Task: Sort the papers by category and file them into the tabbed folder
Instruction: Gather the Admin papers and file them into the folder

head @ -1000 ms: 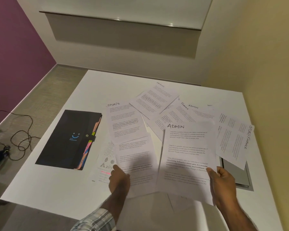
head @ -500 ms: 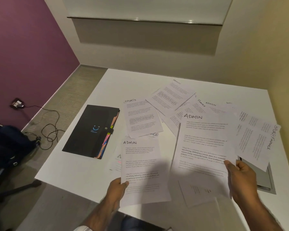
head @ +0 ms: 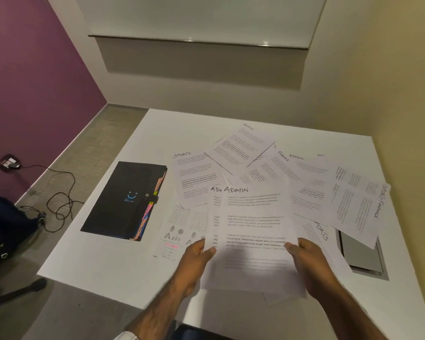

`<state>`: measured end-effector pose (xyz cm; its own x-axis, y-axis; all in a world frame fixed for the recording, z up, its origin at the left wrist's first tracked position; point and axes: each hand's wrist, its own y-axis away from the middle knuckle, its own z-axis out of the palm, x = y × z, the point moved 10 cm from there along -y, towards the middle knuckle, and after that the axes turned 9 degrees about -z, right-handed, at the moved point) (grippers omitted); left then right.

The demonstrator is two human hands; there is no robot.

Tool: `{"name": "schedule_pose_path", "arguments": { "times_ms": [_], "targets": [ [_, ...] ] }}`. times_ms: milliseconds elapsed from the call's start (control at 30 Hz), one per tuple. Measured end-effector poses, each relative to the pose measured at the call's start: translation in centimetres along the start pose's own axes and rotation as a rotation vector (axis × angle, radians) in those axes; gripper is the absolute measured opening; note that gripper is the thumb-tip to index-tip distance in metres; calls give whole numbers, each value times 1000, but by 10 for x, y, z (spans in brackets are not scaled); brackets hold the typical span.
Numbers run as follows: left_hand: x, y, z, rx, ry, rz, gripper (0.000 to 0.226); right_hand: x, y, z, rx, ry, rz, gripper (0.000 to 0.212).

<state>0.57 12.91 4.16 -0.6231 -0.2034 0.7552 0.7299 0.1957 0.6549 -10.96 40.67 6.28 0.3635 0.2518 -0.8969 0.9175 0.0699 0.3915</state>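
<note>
**A:** The room first: what surrounds the work?

**B:** A purple wall [head: 35,82] on the left, pale walls ahead and to the right, and a white bench [head: 103,253] set into the corner. A black cable [head: 59,192] trails over the floor from a wall socket [head: 9,162].

**A:** And the tabbed folder [head: 123,200]?

**B:** It lies flat on the left part of the bench. It is black and closed, with a strap snapped over its right edge, where coloured tabs [head: 149,212] stick out. No hand touches it.

**A:** What are the hands doing?

**B:** Both are raised over the near edge of the bench, holding two overlapping sheets. The front ADMIN sheet [head: 255,224] covers most of the rear ADMIN sheet [head: 213,209], which shows only as a strip on the left. The left hand [head: 196,256] pinches the left edge, thumb on top of that strip. The right hand [head: 307,258] grips the right edge of the front sheet, thumb on top as well.

**A:** The other papers?

**B:** They are spread loosely across the middle and right of the bench, overlapping. A SPORTS sheet [head: 196,177] lies just right of the folder, and a diagram sheet [head: 177,229] with a pink mark lies below it. Farther back are another ADMIN sheet [head: 243,146] and a FINANCE sheet [head: 270,170]. At the right, a sheet marked SPORTS/FINANCE [head: 358,204] partly covers a grey hatch [head: 361,256] set into the bench.
</note>
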Motion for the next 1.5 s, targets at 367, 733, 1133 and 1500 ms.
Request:
{"name": "schedule_pose_path", "arguments": {
  "times_ms": [367,733,1133,1500],
  "targets": [
    [46,7,51,-153,-61,-54,45,-1,-2,-20,-72,-229,18,30],
    [92,-10,44,-121,-20,250,28,-61,14,11,-20,-214,-249,28],
    [53,-27,14,58,-274,203,47,-18,4,46,100,-47,-199,26],
    [49,-68,-6,-130,-372,58,9,-3,0,60,129,97,-8,23]
  ]
}}
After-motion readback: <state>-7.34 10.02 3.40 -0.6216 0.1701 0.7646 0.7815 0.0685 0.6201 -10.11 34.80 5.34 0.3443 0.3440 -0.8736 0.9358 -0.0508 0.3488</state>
